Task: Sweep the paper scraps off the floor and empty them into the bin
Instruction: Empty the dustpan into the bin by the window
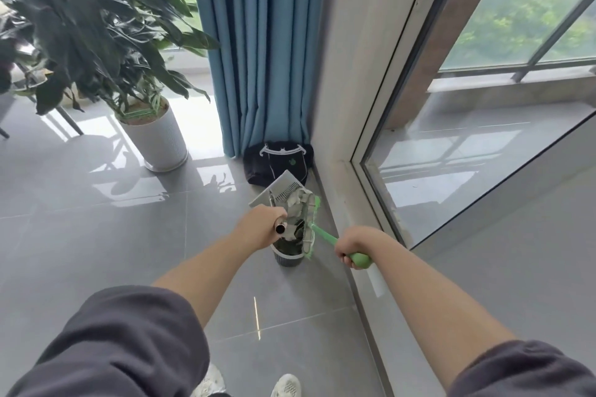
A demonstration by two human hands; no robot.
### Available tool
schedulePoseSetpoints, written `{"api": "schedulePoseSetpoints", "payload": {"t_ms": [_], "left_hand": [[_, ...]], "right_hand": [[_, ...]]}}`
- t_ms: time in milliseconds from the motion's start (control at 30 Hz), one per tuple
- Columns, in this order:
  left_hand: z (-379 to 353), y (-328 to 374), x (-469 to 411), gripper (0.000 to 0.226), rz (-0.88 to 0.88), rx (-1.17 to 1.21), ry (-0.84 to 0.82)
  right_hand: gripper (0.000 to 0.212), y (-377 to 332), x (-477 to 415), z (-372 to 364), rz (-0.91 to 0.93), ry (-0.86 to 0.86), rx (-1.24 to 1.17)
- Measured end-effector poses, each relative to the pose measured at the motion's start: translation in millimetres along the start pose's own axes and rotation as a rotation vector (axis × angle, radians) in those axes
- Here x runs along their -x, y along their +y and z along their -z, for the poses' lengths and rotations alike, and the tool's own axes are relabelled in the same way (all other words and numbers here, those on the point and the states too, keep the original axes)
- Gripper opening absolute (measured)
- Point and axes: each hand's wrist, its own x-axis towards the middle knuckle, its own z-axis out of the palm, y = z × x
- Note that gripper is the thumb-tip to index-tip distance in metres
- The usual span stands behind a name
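My left hand (259,224) grips the tube handle of a grey dustpan (279,192), which is tipped up over a small dark bin (288,256) on the floor. White paper scraps (298,200) lie in the pan's mouth and hang over the bin's opening. My right hand (350,245) holds the green handle of a small brush (325,237). Its green-edged bristle head (311,219) rests against the pan and the scraps, right above the bin.
A black bag (277,161) lies against the blue curtain (261,48) just behind the bin. A potted plant in a white pot (158,142) stands to the left. A glass sliding door and its sill (364,203) run along the right. My shoes (287,385) show at the bottom.
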Motion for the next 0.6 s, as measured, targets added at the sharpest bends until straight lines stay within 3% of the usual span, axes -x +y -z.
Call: {"api": "schedulePoseSetpoints", "payload": {"t_ms": [100, 200, 300, 433, 600], "left_hand": [[15.9, -9.5, -5.1, 0.038, 0.033, 0.129, -0.172], [28.9, -19.0, -5.6, 0.04, 0.27, 0.557, -0.361], [33.4, -8.5, -2.8, 0.021, 0.524, 0.867, -0.346], [25.3, 12.7, -2.9, 0.011, 0.729, 0.957, -0.326], [16.9, 18.7, -0.5, 0.029, 0.817, 0.984, -0.295]], "right_hand": [[0.013, -1.6, 0.0, -4.8, 0.003, 0.02, 0.032], [0.011, -3.2, 1.2, -10.2, 0.002, 0.04, 0.071], [0.011, -3.8, 4.8, -14.9, 0.009, 0.067, 0.086], [0.01, -4.7, 4.1, -24.7, -0.014, 0.083, 0.046], [0.013, -5.0, 8.9, -29.8, -0.006, 0.088, 0.102]]}}
